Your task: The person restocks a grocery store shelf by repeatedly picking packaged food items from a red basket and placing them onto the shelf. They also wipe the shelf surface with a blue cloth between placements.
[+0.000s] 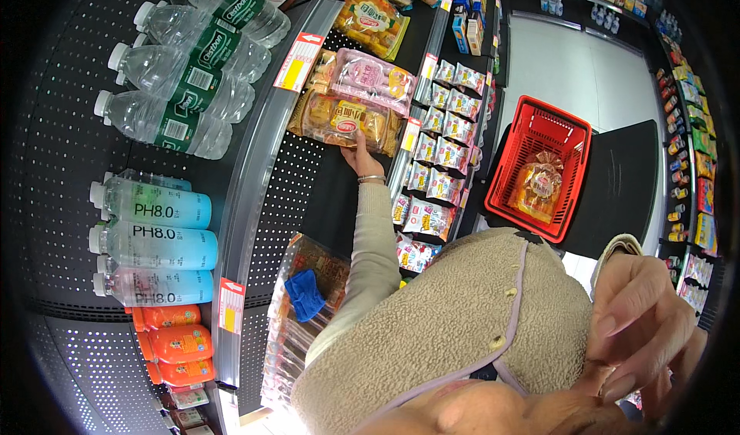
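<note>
My left hand (360,160) reaches up to the shelf at the left. Its fingers grip the near edge of a clear bag of small bread rolls (344,120), with one finger laid over the front. Just beyond that bag lies a pink-and-clear pack of pastries (374,77), and farther back sits a yellow bread pack (370,20). Close to the camera at the lower right, my right hand (647,323) is raised with its fingers curled in. What those fingers hold, if anything, is hidden. A red shopping basket (501,167) stands to the right, holding a bag of bread (537,187).
Large clear water bottles (173,123), blue-tinted bottles (158,247) and orange bottles (181,344) line the left shelf. Small snack packs (449,155) fill a middle shelf. A blue cloth-like item (305,294) rests on packaged goods near my left arm. Stocked shelves (697,157) run along the right.
</note>
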Demonstrator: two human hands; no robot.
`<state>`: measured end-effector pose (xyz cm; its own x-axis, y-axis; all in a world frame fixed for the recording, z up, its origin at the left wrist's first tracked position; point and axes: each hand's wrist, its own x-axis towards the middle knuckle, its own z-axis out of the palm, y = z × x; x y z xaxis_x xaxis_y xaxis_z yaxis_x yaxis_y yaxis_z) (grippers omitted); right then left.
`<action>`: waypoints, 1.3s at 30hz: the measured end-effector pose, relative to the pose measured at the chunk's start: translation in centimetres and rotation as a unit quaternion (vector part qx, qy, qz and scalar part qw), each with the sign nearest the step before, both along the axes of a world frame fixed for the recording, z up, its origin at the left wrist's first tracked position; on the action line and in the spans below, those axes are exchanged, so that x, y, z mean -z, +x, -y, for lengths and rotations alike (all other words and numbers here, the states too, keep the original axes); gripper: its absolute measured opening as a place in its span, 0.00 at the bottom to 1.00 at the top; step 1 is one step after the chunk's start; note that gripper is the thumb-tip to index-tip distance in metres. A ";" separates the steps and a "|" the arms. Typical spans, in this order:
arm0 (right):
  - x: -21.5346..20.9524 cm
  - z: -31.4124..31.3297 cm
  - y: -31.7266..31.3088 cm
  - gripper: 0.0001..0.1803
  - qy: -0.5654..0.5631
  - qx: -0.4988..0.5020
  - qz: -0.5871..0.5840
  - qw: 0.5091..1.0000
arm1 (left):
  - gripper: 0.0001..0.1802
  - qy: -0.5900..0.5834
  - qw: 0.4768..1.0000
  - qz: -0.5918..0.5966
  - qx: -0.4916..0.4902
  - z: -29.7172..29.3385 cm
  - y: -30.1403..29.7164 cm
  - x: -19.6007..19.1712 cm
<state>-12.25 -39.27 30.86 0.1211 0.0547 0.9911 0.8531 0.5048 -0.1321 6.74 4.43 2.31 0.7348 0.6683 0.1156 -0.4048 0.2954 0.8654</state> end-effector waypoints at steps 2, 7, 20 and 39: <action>0.4 -0.5 -0.1 0.31 0.014 0.003 -0.012 1.000 | 0.47 0.007 1.000 0.000 -0.004 0.0 -0.2 0.0; 1.1 -1.6 0.3 0.33 0.023 0.034 0.018 0.999 | 0.39 0.010 1.000 -0.012 -0.022 -0.4 -0.6 0.9; -0.5 -0.2 -1.4 0.14 0.131 0.034 -0.053 0.989 | 0.44 -0.082 0.991 -0.028 -0.104 -0.4 -2.6 2.6; -3.5 -0.3 -0.1 0.24 0.155 -0.121 0.150 0.969 | 0.35 -0.018 0.993 -0.013 -0.113 -0.8 -3.1 4.4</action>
